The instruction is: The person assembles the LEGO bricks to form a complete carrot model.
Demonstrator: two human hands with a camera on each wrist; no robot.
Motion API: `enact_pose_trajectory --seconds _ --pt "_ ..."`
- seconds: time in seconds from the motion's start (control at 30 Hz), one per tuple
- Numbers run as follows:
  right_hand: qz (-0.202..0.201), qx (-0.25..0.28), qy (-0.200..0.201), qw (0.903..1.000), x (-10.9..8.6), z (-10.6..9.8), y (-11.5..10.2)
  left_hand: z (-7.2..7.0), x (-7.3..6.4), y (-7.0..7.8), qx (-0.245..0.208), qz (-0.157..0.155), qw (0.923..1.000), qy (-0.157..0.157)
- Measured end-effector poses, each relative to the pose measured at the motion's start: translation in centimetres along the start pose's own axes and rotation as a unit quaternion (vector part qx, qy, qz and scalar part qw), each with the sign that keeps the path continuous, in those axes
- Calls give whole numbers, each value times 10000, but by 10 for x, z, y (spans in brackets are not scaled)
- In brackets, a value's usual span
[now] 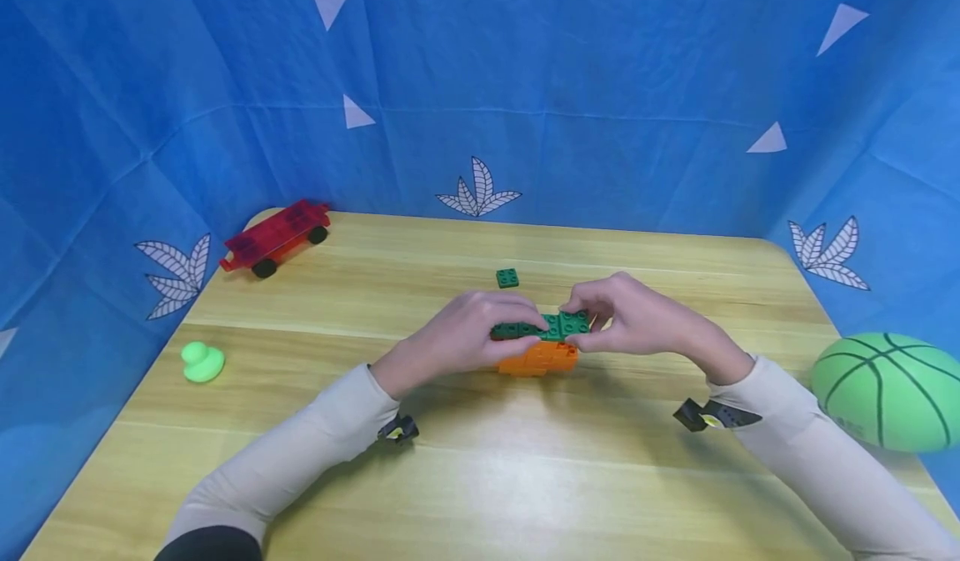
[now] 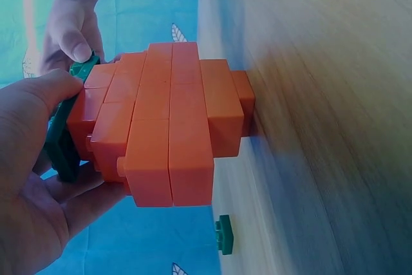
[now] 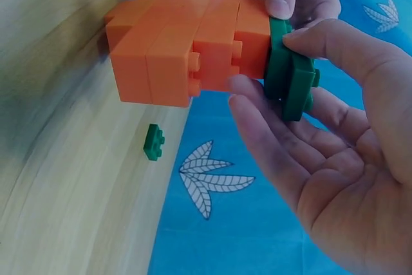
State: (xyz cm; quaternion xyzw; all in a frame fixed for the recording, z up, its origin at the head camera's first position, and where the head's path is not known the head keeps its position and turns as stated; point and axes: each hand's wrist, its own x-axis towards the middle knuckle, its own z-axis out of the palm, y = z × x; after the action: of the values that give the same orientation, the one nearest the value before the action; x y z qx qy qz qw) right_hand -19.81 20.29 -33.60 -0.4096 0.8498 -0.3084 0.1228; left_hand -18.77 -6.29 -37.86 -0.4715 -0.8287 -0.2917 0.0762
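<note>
A build of stacked orange bricks (image 1: 534, 363) stands on the table, wider in its middle layers than at its foot. Flat green bricks (image 2: 62, 136) cover its top. My left hand (image 1: 478, 329) grips the top from the left, thumb on the near side and fingers round the far side. At the right end, my right hand (image 1: 637, 318) pinches a green brick (image 3: 299, 87) between thumb and fingers. That brick sits on the green layer and overhangs it in the right wrist view. Whether it is fully pressed down I cannot tell.
Behind the build lies a loose small green brick (image 1: 507, 277). A red toy car (image 1: 276, 237) stands at the back left, and a green rubber duck (image 1: 202, 363) at the left. To the right is a green ball (image 1: 888, 390). Blue cloth (image 1: 600, 86) hangs behind the table.
</note>
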Motion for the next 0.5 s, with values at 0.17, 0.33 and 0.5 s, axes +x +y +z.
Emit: enact_pose_trajectory --seconds 0.17,0.33,0.5 --pt "95 38 71 9999 1 2 -1 0 -2 -1 -96 -76 9999 25" --pt "145 -113 312 9993 -1 9 -3 -2 -3 -7 -708 -321 9970 22" --pt "278 -420 537 9973 -2 15 -5 -12 6 -31 -1922 -1226 9734 232"
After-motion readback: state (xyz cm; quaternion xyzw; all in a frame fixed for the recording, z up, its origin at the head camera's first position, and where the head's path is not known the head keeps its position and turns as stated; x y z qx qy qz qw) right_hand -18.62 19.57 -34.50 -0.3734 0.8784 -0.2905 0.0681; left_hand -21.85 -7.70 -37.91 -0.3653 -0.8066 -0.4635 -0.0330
